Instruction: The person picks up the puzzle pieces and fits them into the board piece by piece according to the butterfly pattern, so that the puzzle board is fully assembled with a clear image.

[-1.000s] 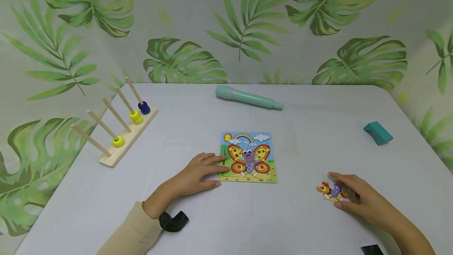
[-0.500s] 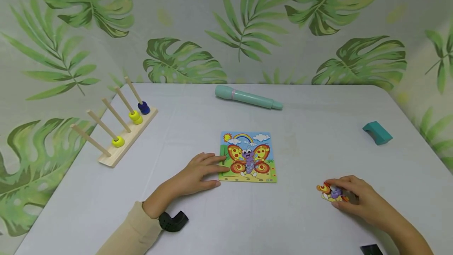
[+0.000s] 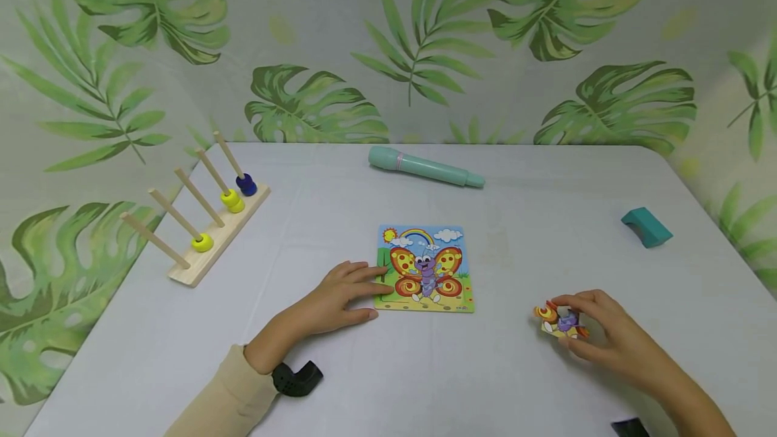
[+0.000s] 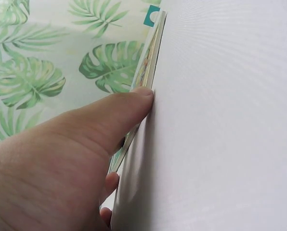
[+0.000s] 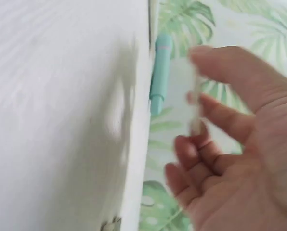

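A square butterfly puzzle board lies flat in the middle of the table in the head view. My left hand rests at its left side, fingers stretched over the picture. In the left wrist view the thumb lies along the edge of the board. To the right of the board, my right hand pinches a puzzle piece between thumb and fingers; it shows part of a butterfly. The right wrist view has the piece edge-on and blurred, lifted off the table, which bears the hand's shadow.
A wooden peg stand with yellow and blue rings stands at the far left. A mint-green microphone-shaped toy lies behind the board. At the right is a teal arch block. A leaf-patterned cloth hangs behind the white table.
My right hand has closed its fingers on the puzzle piece, then lifted it and shifted it slightly left. The left hand and the board have stayed put.
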`<state>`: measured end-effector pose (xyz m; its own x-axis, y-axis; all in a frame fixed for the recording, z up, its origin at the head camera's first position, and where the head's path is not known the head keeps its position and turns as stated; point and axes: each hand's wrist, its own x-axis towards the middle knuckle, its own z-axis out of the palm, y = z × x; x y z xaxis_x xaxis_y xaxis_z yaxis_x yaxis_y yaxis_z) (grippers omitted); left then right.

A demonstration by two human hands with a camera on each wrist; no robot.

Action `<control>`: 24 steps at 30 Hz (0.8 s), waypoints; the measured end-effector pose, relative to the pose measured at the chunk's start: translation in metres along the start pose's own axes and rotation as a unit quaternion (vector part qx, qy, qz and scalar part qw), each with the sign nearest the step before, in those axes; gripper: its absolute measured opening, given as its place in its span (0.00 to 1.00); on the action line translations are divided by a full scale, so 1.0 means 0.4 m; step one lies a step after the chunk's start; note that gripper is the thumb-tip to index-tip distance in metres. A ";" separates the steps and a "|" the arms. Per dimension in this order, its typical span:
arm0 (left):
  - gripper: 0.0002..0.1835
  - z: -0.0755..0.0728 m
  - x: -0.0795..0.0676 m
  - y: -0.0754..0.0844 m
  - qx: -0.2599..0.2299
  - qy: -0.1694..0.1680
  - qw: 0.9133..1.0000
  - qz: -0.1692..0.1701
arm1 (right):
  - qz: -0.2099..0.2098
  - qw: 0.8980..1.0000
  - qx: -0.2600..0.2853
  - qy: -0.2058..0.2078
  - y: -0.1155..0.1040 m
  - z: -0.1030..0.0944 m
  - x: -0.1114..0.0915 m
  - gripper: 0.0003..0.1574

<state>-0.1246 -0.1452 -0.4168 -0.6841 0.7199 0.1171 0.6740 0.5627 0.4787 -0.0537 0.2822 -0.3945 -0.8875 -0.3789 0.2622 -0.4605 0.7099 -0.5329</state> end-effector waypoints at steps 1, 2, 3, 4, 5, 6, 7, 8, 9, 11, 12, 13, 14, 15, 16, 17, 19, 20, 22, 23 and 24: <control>0.22 -0.001 0.000 0.001 -0.001 0.000 1.000 0.001 | -0.007 1.000 0.003 0.005 -0.014 0.000 0.008 0.34; 0.22 -0.001 0.000 0.002 -0.001 0.001 1.000 0.002 | -0.012 1.000 0.008 0.007 -0.028 0.000 0.017 0.35; 0.22 -0.002 0.000 0.003 -0.001 0.001 1.000 0.003 | -0.018 1.000 0.010 0.010 -0.044 0.000 0.027 0.35; 0.22 -0.002 0.000 0.003 -0.002 0.001 1.000 0.004 | -0.024 1.000 0.011 0.013 -0.060 0.001 0.038 0.36; 0.22 -0.003 0.000 0.003 -0.002 0.000 1.000 0.004 | -0.031 0.999 0.014 0.013 -0.075 0.004 0.050 0.36; 0.22 -0.003 0.000 0.004 -0.002 -0.001 1.000 0.005 | -0.035 0.999 0.017 0.013 -0.091 0.007 0.063 0.37; 0.22 -0.003 0.000 0.004 -0.003 -0.001 1.000 0.004 | -0.045 0.999 0.023 0.014 -0.107 0.011 0.077 0.37; 0.22 -0.003 0.000 0.003 -0.003 -0.001 1.000 0.005 | -0.052 0.998 0.028 0.014 -0.122 0.016 0.090 0.37; 0.22 -0.003 0.000 0.003 -0.003 0.000 1.000 0.005 | -0.058 0.998 0.033 0.012 -0.136 0.023 0.104 0.37; 0.22 -0.002 0.001 0.003 -0.004 0.000 1.000 0.006 | -0.071 0.996 0.046 0.009 -0.159 0.041 0.131 0.37; 0.22 -0.002 0.001 0.002 -0.004 0.000 1.000 0.007 | -0.077 0.996 0.053 0.008 -0.169 0.051 0.144 0.36; 0.22 -0.002 0.001 0.002 -0.004 0.001 1.000 0.007 | -0.083 0.995 0.061 0.006 -0.177 0.064 0.157 0.35; 0.22 -0.001 0.001 0.001 -0.003 0.001 1.000 0.007 | -0.087 0.994 0.069 0.003 -0.183 0.077 0.169 0.35; 0.22 -0.001 0.002 0.001 -0.002 0.002 1.000 0.008 | -0.089 0.993 0.077 -0.003 -0.189 0.090 0.181 0.34; 0.22 -0.001 0.002 0.000 -0.002 0.003 1.000 0.009 | -0.089 0.992 0.084 -0.008 -0.193 0.105 0.192 0.33; 0.22 0.000 0.002 0.000 -0.001 0.004 1.000 0.010 | -0.087 0.992 0.093 -0.017 -0.196 0.119 0.203 0.32; 0.22 0.001 0.002 -0.002 0.002 0.005 1.000 0.011 | -0.076 0.991 0.101 -0.037 -0.201 0.146 0.223 0.30; 0.22 0.001 0.002 -0.002 0.002 0.006 1.000 0.012 | -0.069 0.991 0.103 -0.048 -0.202 0.159 0.232 0.30; 0.22 0.001 0.002 -0.003 0.004 0.006 1.000 0.012 | -0.057 0.991 0.097 -0.068 -0.200 0.182 0.248 0.30; 0.22 0.001 0.002 -0.003 0.004 0.006 1.000 0.013 | -0.053 0.992 0.090 -0.076 -0.199 0.191 0.255 0.30; 0.22 0.001 0.002 -0.004 0.005 0.006 1.000 0.012 | -0.051 0.992 0.082 -0.082 -0.198 0.199 0.261 0.30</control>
<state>-0.1261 -0.1453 -0.4177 -0.6703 0.7289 0.1393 0.6935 0.5484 0.4672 -0.1086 0.1392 -0.3890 -0.8154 -0.5450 0.1952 -0.5279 0.5617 -0.6370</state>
